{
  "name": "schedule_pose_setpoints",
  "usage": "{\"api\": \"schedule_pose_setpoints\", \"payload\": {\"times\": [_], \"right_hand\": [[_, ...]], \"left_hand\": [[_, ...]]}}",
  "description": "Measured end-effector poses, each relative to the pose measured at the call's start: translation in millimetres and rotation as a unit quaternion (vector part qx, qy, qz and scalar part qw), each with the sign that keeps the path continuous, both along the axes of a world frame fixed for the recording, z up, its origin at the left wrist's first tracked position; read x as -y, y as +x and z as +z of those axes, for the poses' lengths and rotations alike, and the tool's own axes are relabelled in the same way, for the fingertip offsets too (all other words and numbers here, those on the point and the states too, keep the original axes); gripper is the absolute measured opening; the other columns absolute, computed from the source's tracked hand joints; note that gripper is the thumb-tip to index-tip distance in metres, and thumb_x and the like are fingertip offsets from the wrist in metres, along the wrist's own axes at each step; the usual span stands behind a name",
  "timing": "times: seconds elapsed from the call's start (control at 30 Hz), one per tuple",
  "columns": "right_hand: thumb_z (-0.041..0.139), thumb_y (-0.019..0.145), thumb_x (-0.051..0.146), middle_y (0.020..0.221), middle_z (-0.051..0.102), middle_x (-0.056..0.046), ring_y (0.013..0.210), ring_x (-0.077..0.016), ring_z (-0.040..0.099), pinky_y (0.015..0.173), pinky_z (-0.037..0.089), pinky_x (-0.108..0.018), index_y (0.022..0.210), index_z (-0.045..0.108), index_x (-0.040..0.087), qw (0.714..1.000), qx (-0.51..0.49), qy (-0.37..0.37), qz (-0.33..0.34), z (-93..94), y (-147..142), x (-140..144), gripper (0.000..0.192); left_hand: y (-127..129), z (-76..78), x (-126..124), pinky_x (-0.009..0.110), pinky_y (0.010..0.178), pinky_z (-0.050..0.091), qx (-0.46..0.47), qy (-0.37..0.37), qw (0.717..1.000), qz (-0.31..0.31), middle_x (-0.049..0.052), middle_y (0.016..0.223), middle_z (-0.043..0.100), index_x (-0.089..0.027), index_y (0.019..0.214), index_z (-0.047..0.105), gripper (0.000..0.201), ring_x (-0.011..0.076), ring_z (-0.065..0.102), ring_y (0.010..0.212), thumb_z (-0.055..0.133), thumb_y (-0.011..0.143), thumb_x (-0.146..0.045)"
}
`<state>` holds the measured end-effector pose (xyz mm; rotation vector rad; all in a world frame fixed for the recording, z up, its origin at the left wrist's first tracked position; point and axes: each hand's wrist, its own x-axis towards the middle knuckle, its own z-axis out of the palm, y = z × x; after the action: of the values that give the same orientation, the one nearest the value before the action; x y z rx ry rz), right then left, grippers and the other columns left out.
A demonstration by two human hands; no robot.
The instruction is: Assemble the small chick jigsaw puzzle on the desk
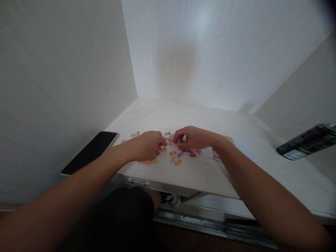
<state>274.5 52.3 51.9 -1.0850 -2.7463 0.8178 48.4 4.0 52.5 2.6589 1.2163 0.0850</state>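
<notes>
Small jigsaw pieces (175, 158) lie scattered loose on the pale wooden desk (210, 175), mostly orange and red with a few purple ones, spread in a patch at the middle of the surface just ahead of the near edge. They are too small and blurred to make out any printed picture on them.

The left hand (147, 145) rests palm down on the pieces at the 9 o'clock side of the patch, fingers curled loosely with the tips pressed among the pieces; whether it pinches one cannot be told. The right hand (193, 138) sits at the 3 o'clock side, fingers bent and drawn toward the thumb over the pieces, fingertips nearly meeting the left hand's; any piece between them is hidden.

A dark phone (90, 152) lies screen up at 9 o'clock of the hands, against the wall. A sheet of paper (231, 147) lies under the right wrist. At 3 o'clock, well apart, a black can (307, 141) with green markings and a white label lies tilted; its writing is unreadable
</notes>
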Motion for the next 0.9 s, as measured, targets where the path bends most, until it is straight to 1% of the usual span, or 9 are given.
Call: {"api": "schedule_pose_setpoints", "payload": {"times": [0.07, 0.2, 0.3, 0.37, 0.47, 0.53, 0.73, 0.9], "right_hand": [[0.063, 0.071, 0.016, 0.087, 0.071, -0.003, 0.066, -0.0116, 0.058, 0.061, 0.043, -0.023, 0.097, 0.071, 0.018, 1.0, -0.003, -0.007, 0.001, -0.5, 1, -1, 0.027], [0.064, 0.07, 0.015, 0.082, 0.07, -0.002, 0.066, -0.0123, 0.058, 0.059, 0.043, -0.024, 0.094, 0.071, 0.018, 1.0, -0.013, -0.024, -0.003, -5.2, 2, -5, 0.025], [0.065, 0.069, 0.016, 0.08, 0.07, -0.002, 0.065, -0.0126, 0.058, 0.058, 0.043, -0.024, 0.097, 0.071, 0.019, 0.999, -0.02, -0.035, -0.008, -9.4, 2, -7, 0.028], [0.065, 0.069, 0.015, 0.081, 0.07, -0.002, 0.065, -0.0128, 0.058, 0.058, 0.044, -0.024, 0.098, 0.071, 0.019, 0.999, -0.022, -0.038, -0.008, -10.8, 2, -8, 0.03], [0.065, 0.07, 0.015, 0.084, 0.07, -0.003, 0.068, -0.0134, 0.06, 0.059, 0.044, -0.023, 0.098, 0.071, 0.019, 0.999, -0.02, -0.043, -0.012, -10.3, 0, -6, 0.029], [0.065, 0.07, 0.014, 0.085, 0.071, -0.003, 0.069, -0.0139, 0.061, 0.06, 0.045, -0.024, 0.098, 0.071, 0.019, 0.999, -0.022, -0.045, -0.011, -9.0, -1, -4, 0.029], [0.065, 0.07, 0.014, 0.077, 0.068, -0.002, 0.066, -0.0135, 0.059, 0.06, 0.045, -0.025, 0.097, 0.069, 0.017, 0.998, -0.039, -0.056, -0.005, -11.0, -3, -4, 0.027], [0.069, 0.073, 0.021, 0.079, 0.07, -0.002, 0.068, -0.0134, 0.061, 0.062, 0.047, -0.026, 0.092, 0.068, 0.017, 0.992, -0.095, -0.078, -0.032, -17.3, 0, -13, 0.019]], "left_hand": [[-9, 5.0, 0, 0.033, 0.087, 0.045, -0.006, -0.013, 1.0, 0.005, 0.011, 0.107, 0.067, -0.018, 0.111, 0.072, 0.037, 0.0237, 0.063, 0.095, 0.062, 0.077, -0.011], [-14, 8.9, 1, 0.032, 0.084, 0.044, -0.015, -0.017, 1.0, -0.003, 0.009, 0.102, 0.066, -0.02, 0.103, 0.075, 0.03, 0.0222, 0.063, 0.092, 0.059, 0.079, -0.01], [-12, 3.6, 2, 0.032, 0.08, 0.043, -0.012, 0.0, 1.0, -0.014, 0.008, 0.095, 0.064, -0.019, 0.095, 0.076, 0.024, 0.0214, 0.062, 0.087, 0.055, 0.084, -0.014], [-11, -3.3, 2, 0.032, 0.078, 0.044, 0.011, 0.011, 1.0, -0.014, 0.008, 0.093, 0.063, -0.018, 0.091, 0.075, 0.022, 0.0206, 0.061, 0.084, 0.054, 0.086, -0.015], [-11, -13.8, 0, 0.031, 0.077, 0.045, 0.047, 0.023, 0.999, -0.01, 0.008, 0.093, 0.063, -0.017, 0.088, 0.074, 0.019, 0.0202, 0.061, 0.084, 0.055, 0.085, -0.016], [-11, -17.6, -1, 0.031, 0.079, 0.045, 0.056, 0.025, 0.998, -0.011, 0.008, 0.094, 0.064, -0.017, 0.088, 0.073, 0.018, 0.0204, 0.061, 0.086, 0.056, 0.083, -0.014], [0, -14.7, 3, 0.035, 0.085, 0.046, 0.032, 0.032, 0.999, -0.017, 0.007, 0.089, 0.069, -0.017, 0.082, 0.071, 0.016, 0.0228, 0.062, 0.088, 0.059, 0.077, -0.008], [9, -15.1, 8, 0.033, 0.082, 0.047, 0.048, 0.027, 0.998, -0.012, 0.008, 0.093, 0.07, -0.016, 0.093, 0.071, 0.024, 0.0228, 0.063, 0.089, 0.057, 0.077, -0.004]]}}
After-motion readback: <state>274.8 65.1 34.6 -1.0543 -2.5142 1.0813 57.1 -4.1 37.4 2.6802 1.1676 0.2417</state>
